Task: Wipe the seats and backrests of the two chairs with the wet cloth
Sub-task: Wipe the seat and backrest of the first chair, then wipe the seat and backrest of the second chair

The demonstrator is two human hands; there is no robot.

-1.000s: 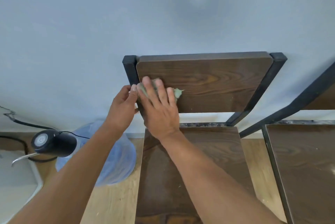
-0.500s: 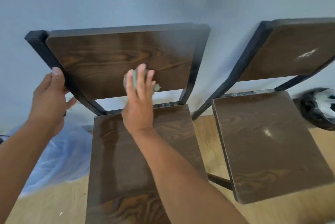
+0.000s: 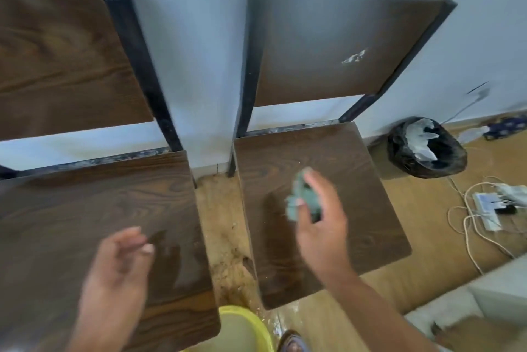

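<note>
Two dark wood chairs with black metal frames stand side by side against the pale wall. The left chair has its seat (image 3: 71,223) and backrest (image 3: 57,66) at the left. On the right chair, the backrest (image 3: 328,46) carries a white smear, and the seat (image 3: 356,180) lies below it. My right hand (image 3: 319,226) hovers over the right seat, shut on a crumpled grey-green wet cloth (image 3: 302,200). My left hand (image 3: 117,274) hangs above the left seat, fingers loosely apart, holding nothing. The view is motion-blurred.
A yellow basin (image 3: 242,326) sits on the wooden floor between the chairs near my foot. A black-lined bin (image 3: 427,149) stands right of the right chair. A power strip with white cables (image 3: 484,209) lies at the far right. A pale surface (image 3: 496,303) fills the lower right corner.
My right hand left the left backrest and carried the cloth over the right chair's seat. My left hand let go of the left chair's frame. My view swung right and down.
</note>
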